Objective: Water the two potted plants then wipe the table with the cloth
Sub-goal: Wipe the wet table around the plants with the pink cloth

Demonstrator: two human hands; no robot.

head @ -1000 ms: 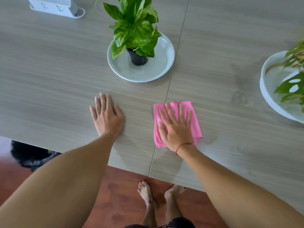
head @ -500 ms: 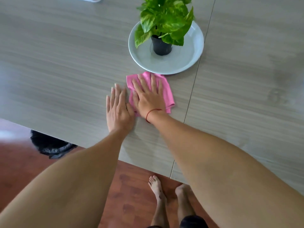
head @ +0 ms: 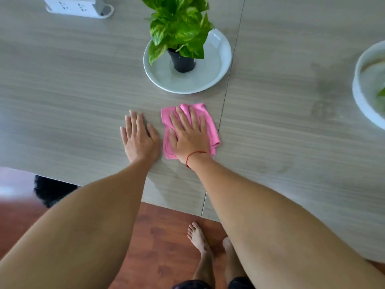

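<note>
Since the frame half a second ago, the pink cloth has slid away from the rim of the plate and a little to the right, and the two hands, which were touching, now have a narrow strip of bare wood between them. The cloth lies folded in the middle of the frame, just left of the seam in the tabletop, with the right hand pressed flat on it, fingers spread, not gripping it. The left hand rests flat and empty on the wood just beside it.

Above the cloth, near but apart from it, the pothos plant stands in a black pot on a white plate. At the right edge a second white dish with a green leaf is partly cut off. A white power strip lies at the upper left.

By my judgement the watering is done and the wiping step is in hand. Faint dull marks, perhaps damp, show on the wood right of the seam, between the two dishes. The next stroke probably should carry the cloth to the right across the seam, with steady downward pressure, and stop before the dish at the right edge.
</note>
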